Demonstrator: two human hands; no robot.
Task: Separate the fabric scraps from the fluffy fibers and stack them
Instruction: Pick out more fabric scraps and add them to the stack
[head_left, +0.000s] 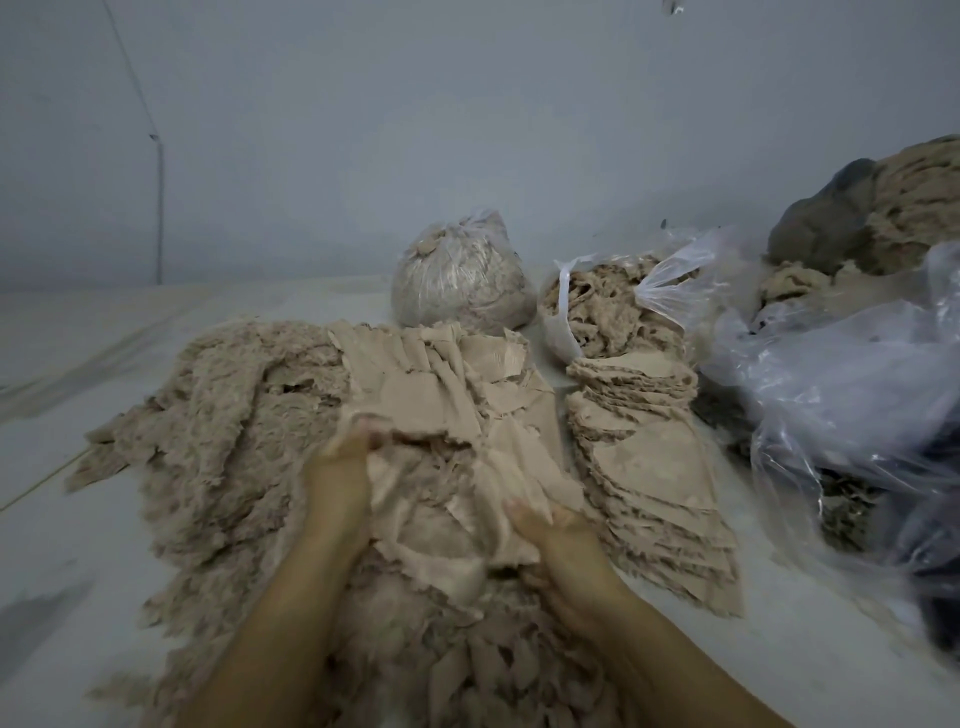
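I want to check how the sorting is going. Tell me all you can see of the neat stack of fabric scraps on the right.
The stack of fabric scraps is a layered, fanned pile of flat beige pieces with ragged, fuzzy edges, smooth side up. It lies on the pale surface, right of the loose heap, running from a clear open bag of scraps toward the camera. Neither hand touches it.

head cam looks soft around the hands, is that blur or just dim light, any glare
Head view: dim, flat light; motion blur smears the left hand and right hand on the fabric scrap; glare streaks show on the clear plastic bags; the stacked scraps read sharper.
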